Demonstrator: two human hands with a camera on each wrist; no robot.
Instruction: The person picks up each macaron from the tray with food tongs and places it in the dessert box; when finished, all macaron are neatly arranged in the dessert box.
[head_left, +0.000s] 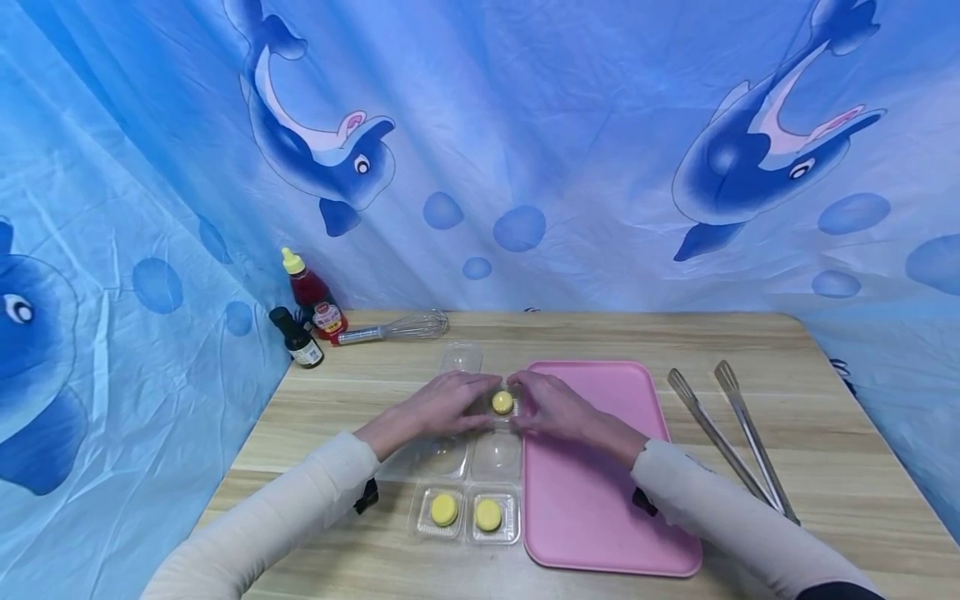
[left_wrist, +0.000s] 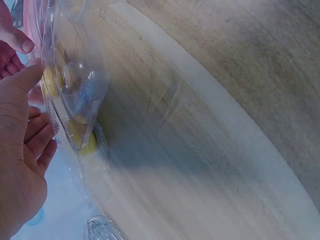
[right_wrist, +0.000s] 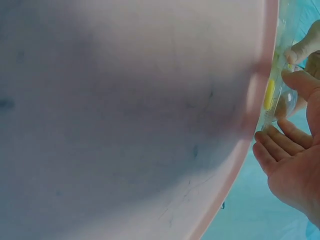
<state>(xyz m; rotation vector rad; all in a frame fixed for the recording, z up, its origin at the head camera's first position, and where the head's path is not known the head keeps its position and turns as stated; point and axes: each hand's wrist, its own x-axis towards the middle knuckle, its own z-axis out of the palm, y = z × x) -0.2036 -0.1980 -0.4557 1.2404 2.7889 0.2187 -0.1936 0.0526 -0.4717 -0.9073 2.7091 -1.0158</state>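
In the head view, a yellow macaron [head_left: 502, 402] sits in a small clear plastic box between both hands. My left hand [head_left: 450, 402] holds the box's left side, its thumb nearer me and its fingers at the far side. From the right, my right hand [head_left: 557, 407] grips the same box beside the tray, with thumb and fingers spread along its edge. Nearer me, one macaron [head_left: 444, 509] and another macaron [head_left: 487, 515] lie in opened clear boxes, whose lids [head_left: 497, 454] tilt back behind them. Another clear lid [head_left: 461, 358] stands beyond my left hand, which hides what lies below it.
A pink tray [head_left: 600, 517] lies under my right forearm. Farther right are metal tongs [head_left: 738, 433], spread apart. At the back left stand a red sauce bottle [head_left: 318, 300] with a yellow cap, a dark small bottle [head_left: 298, 339] and a whisk [head_left: 397, 327]. A blue dolphin curtain [head_left: 480, 167] hangs behind.
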